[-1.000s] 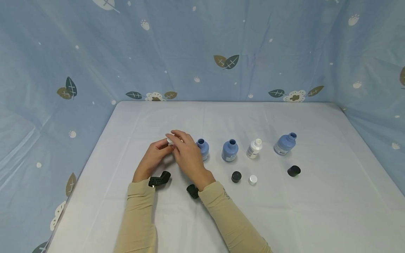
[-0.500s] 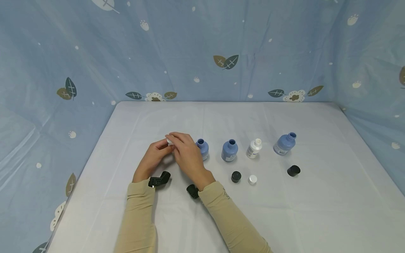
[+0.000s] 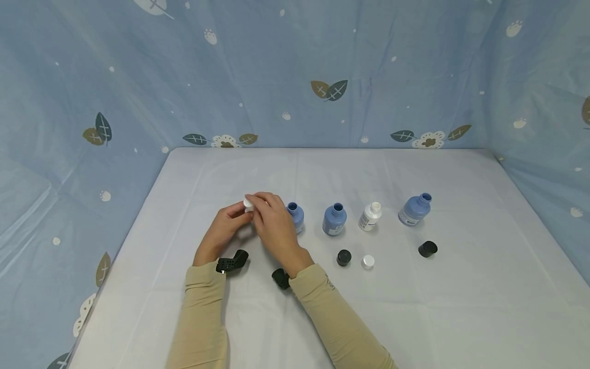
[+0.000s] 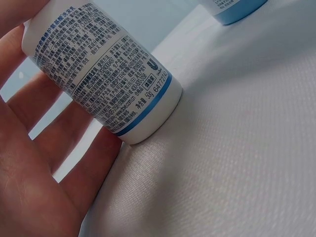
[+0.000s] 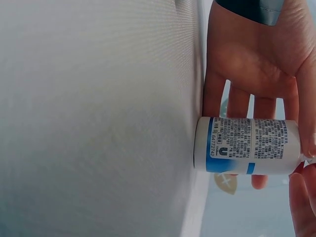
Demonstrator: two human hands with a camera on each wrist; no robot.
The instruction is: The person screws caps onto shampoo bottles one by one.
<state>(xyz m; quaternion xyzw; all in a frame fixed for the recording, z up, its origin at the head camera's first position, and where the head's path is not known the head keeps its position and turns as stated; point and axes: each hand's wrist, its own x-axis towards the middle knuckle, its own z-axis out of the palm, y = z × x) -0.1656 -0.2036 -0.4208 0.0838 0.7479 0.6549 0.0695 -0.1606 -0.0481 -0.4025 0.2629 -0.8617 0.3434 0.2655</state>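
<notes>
Left hand grips the white, blue-banded plastic bottle; at its top, right hand pinches the small white plastic cap — a tilted twist might seat it crooked.

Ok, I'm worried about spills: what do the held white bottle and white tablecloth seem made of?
White bottle: probably plastic, satin finish, from its smooth wall with crisp print. White tablecloth: apparently woven fabric, matte, given its fine thread texture; fibre unclear.

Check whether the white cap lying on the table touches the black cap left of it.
Apart: the head view shows bare white cloth between the white cap and black cap.
</notes>
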